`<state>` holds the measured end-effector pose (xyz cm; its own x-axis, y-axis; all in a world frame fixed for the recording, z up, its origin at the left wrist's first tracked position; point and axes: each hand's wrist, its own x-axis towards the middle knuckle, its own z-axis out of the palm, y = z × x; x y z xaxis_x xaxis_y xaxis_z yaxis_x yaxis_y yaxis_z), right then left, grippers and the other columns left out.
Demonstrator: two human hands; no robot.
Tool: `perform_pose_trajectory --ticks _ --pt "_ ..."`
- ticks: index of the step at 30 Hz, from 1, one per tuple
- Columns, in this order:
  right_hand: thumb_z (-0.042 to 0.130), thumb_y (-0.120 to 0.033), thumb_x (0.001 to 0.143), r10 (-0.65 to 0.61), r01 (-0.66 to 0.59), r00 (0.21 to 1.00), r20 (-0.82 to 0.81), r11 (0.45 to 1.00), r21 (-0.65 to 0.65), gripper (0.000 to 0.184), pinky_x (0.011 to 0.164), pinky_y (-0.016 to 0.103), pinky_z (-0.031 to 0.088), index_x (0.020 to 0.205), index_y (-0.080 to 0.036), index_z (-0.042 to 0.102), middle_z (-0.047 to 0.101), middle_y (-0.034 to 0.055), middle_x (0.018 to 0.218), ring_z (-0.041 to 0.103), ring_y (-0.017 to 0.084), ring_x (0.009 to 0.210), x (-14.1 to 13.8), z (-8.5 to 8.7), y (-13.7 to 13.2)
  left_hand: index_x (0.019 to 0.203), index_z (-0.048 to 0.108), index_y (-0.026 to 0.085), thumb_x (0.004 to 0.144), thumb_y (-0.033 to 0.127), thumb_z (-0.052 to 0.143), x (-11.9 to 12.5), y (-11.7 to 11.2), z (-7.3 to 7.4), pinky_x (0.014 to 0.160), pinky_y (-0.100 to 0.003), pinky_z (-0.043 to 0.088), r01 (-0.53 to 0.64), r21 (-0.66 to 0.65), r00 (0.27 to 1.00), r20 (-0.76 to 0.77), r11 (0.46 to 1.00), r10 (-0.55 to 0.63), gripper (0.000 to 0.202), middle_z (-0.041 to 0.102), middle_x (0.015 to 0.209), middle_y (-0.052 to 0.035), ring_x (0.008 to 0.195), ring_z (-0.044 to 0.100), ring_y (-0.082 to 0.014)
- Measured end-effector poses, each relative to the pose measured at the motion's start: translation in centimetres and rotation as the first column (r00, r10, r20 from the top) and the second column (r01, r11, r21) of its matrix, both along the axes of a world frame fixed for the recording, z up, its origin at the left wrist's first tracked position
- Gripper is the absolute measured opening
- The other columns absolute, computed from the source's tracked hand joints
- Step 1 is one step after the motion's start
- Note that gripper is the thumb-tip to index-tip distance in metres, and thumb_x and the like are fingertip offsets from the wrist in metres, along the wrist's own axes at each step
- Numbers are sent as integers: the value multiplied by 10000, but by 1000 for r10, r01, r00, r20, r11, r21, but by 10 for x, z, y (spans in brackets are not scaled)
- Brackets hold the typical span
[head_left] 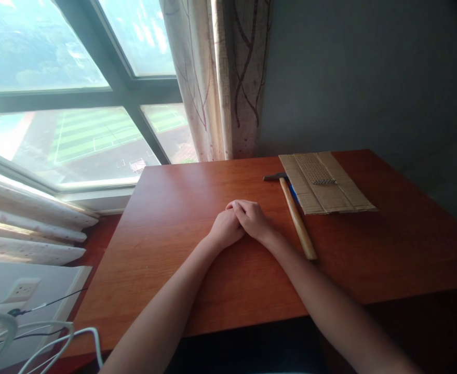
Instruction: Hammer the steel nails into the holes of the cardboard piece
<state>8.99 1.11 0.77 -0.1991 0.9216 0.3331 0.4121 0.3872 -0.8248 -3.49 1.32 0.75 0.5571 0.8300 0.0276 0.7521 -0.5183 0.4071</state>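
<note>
My left hand (224,228) and my right hand (252,217) rest together in the middle of the reddish wooden table (166,244). The right hand lies over the left, fingers folded and closed, and nothing shows inside them. Just right of my right wrist lies a hammer (295,214) with a pale wooden handle and a dark metal head pointing away from me. Beyond it a piece of cardboard (325,183) lies flat, with a short row of small metal nails (324,182) on top.
A large window (76,104) and a patterned curtain (220,78) stand behind the table's far left. A grey wall is behind the cardboard. White cables (45,340) and a wall socket (21,290) sit at lower left beside the table.
</note>
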Motion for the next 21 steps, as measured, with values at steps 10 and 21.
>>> perform_pose_trajectory --ticks 10,21 --pt "408 -222 972 -7 7 1000 5 1000 -2 325 829 293 493 839 -194 703 756 64 896 697 194 867 0 2 0 1079 725 117 824 157 552 0 0 0 835 -377 569 0 4 1000 -4 1000 0 310 748 1036 -156 983 704 -305" --pt "402 -227 968 -11 11 1000 1 1000 -12 337 837 308 498 833 -191 708 755 76 895 699 206 872 0 1 0 1070 736 113 833 160 553 0 0 1 841 -397 569 7 4 1000 -7 1000 -7 303 755 1008 -156 975 707 -317"
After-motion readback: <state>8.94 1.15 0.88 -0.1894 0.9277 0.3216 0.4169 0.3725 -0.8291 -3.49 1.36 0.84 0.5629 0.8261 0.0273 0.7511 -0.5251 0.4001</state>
